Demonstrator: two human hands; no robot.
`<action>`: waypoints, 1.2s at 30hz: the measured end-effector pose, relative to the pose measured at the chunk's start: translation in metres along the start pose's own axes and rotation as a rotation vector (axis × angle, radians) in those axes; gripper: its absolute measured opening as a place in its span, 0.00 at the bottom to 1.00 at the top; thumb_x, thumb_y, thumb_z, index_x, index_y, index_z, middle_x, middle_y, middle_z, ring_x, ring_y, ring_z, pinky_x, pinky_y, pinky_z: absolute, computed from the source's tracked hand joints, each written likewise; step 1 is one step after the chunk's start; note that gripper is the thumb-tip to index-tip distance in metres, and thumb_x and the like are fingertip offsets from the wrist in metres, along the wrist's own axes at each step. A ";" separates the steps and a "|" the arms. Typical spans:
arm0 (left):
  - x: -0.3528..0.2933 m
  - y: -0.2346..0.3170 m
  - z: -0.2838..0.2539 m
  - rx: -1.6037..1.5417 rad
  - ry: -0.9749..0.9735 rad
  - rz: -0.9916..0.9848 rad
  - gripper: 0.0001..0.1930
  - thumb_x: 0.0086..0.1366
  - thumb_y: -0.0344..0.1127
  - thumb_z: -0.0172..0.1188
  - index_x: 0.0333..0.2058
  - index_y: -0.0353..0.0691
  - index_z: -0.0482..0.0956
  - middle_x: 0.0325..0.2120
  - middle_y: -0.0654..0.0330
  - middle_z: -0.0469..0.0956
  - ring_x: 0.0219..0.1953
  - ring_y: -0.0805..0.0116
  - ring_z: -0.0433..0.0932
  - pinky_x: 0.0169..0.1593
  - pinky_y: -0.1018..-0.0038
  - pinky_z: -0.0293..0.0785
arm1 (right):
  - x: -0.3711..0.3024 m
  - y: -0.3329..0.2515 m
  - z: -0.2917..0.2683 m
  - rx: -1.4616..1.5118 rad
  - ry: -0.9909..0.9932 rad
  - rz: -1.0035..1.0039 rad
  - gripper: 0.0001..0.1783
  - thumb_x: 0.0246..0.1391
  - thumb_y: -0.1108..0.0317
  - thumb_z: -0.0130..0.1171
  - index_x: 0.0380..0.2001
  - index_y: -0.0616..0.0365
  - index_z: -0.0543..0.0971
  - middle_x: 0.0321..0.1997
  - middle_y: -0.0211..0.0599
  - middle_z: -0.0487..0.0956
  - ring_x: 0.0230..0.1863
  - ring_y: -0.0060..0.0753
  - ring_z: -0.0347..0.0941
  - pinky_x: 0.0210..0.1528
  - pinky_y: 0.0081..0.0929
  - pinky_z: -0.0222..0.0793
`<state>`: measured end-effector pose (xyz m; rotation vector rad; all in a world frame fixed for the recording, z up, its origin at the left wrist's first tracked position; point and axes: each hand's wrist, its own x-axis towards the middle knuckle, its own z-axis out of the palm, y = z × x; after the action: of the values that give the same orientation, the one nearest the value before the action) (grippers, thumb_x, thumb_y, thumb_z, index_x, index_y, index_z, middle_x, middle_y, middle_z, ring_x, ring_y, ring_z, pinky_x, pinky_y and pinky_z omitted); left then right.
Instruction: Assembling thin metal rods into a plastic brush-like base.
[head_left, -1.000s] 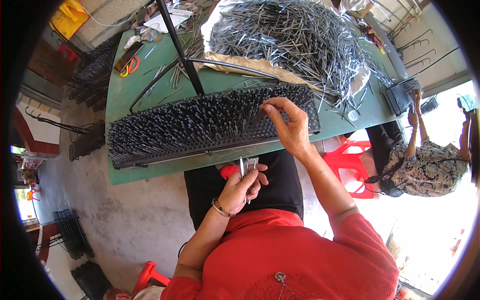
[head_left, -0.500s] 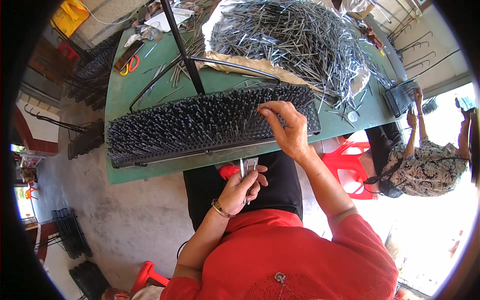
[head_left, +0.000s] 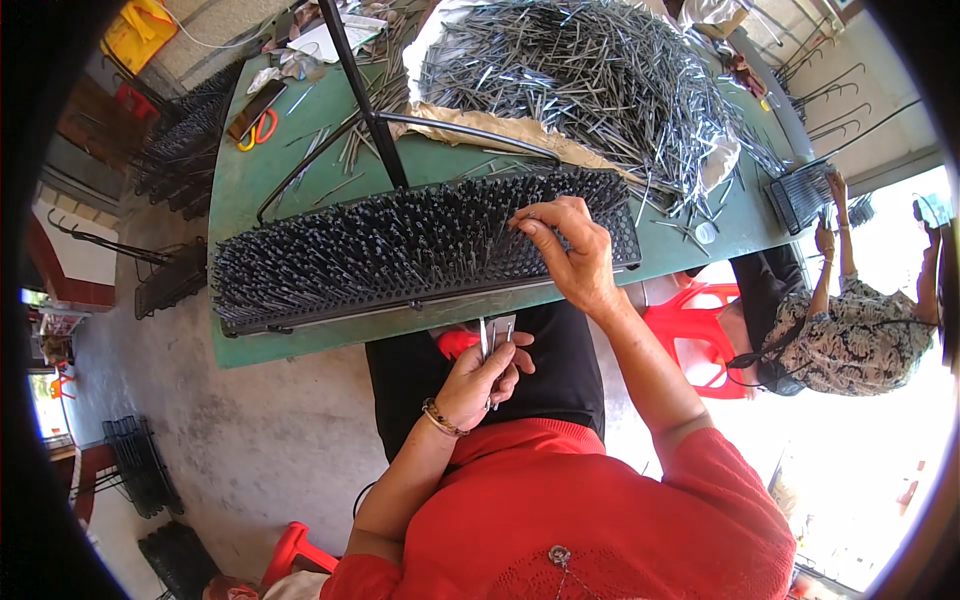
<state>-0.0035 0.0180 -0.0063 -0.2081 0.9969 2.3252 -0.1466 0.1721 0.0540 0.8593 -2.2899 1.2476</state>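
Note:
A long black rack (head_left: 372, 312) lies along the near edge of the green table, densely filled with upright thin dark metal rods (head_left: 360, 235). Over its right part hovers my right hand (head_left: 578, 255), thumb and forefinger pinched together at the rod tops; whatever is between them is too small to make out. Bare holes show in the rack's right end, beside that hand. Below the table edge, above my lap, my left hand (head_left: 478, 385) is closed around a few thin silvery metal rods (head_left: 484, 340) that stick up past the fingers.
Behind the rack a large heap of loose metal rods (head_left: 580, 80) lies on a pale sheet. A black metal frame (head_left: 385, 145) rises behind the rack. Orange-handled scissors (head_left: 265, 130) lie at the far left. Another person (head_left: 850, 330) works at the right, near a red stool (head_left: 690, 340).
My right hand has shifted slightly left over the rods, still pinched. My left hand stays in place, with the rods in it turned a little.

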 end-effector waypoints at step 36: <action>0.000 -0.001 -0.001 -0.003 0.019 -0.012 0.16 0.72 0.39 0.45 0.52 0.36 0.69 0.31 0.63 0.73 0.20 0.86 0.59 0.20 0.88 0.54 | -0.018 0.007 0.010 -0.008 0.109 -0.039 0.10 0.46 0.77 0.64 0.34 0.58 0.79 0.32 0.32 0.80 0.34 0.37 0.72 0.42 0.30 0.68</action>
<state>-0.0028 0.0177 -0.0075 -0.2368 0.9982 2.3188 -0.1387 0.1723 0.0331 0.8092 -2.1806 1.2368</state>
